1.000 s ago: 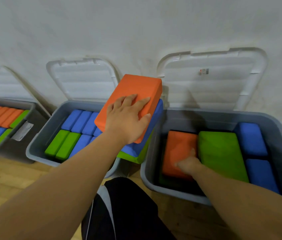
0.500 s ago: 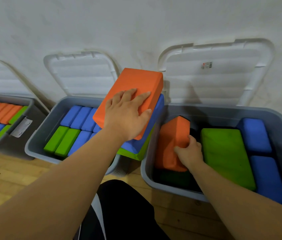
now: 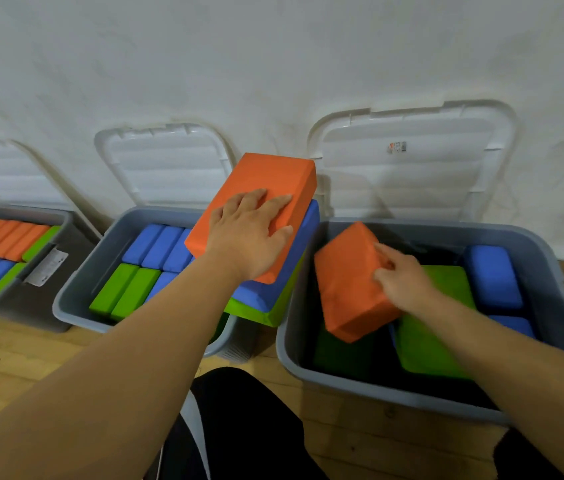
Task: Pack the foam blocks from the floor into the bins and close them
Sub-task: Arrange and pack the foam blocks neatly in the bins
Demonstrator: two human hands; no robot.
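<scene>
Our left hand (image 3: 249, 237) presses flat, steadying the 3-block foam stack (image 3: 273, 178); our right hand (image 3: 405, 282) grips a tilted orange foam block (image 3: 346, 292), probably seating it in the grey plastic bin (image 3: 377, 393).

Two labels, neither of them legible.
A small sticker (image 3: 396, 147) sits on the open white lid (image 3: 412, 188) beyond and above the right hand (image 3: 402, 278). It shows an orange mark and dark print too small to read. A white paper label (image 3: 47, 268) lies on the grey bin (image 3: 21, 210) far to the left of the left hand (image 3: 246, 233), and its print is blurred.
</scene>
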